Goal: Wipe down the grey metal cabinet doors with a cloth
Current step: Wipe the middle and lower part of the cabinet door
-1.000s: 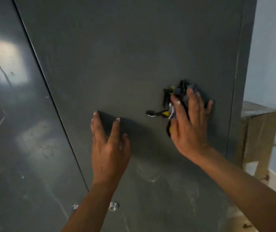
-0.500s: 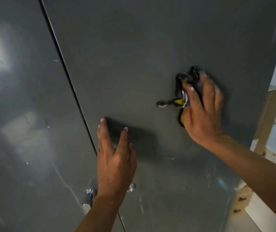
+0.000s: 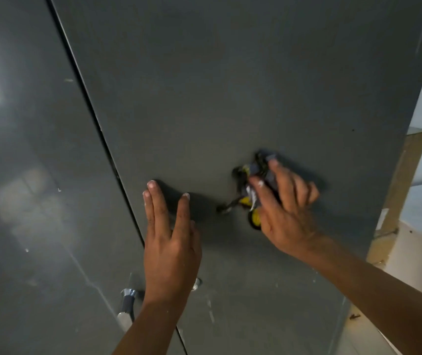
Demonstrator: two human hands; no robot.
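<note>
Cloth (image 3: pixel 258 172), a bunched dark rag with yellow patches, lies against the right cabinet door (image 3: pixel 230 85), right of the door's centre. We press it to the metal with the right hand (image 3: pixel 285 208), fingers spread and only slightly bent over the bundle. Our left hand (image 3: pixel 170 242) rests wide open on the same door, fingers straight, just right of the seam with the left cabinet door (image 3: pixel 25 175). A chrome handle (image 3: pixel 127 306) sits beside the left wrist.

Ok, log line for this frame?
step: wiping | right hand: presses cloth on right door | left hand: flat against same door
</note>
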